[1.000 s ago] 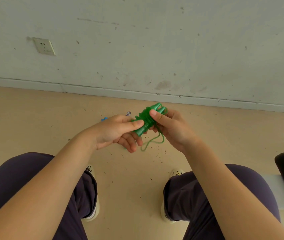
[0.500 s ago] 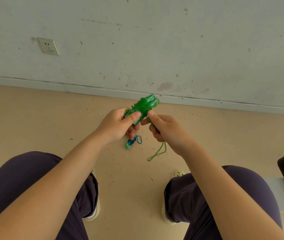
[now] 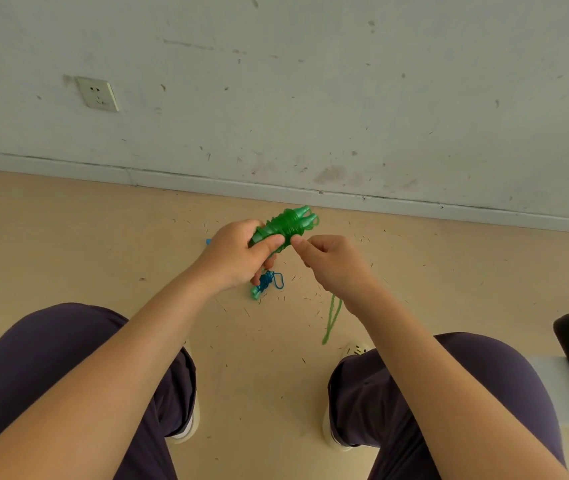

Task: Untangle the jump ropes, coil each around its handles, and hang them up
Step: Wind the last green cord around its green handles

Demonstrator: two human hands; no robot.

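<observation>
Green jump rope (image 3: 286, 225), coiled around its 2 handles, trails a loose loop (image 3: 331, 318); blue rope (image 3: 265, 283) lies on floor.

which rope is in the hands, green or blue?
The green jump rope: left hand grips its handles, right hand pinches its loose end. The blue jump rope lies coiled on the floor.

We've got one cam, head-worn, wide-angle, looking fwd and steeply down past our knees at the floor (image 3: 68, 237), hands close up mid-frame, wall (image 3: 311, 81) at the far side.
</observation>
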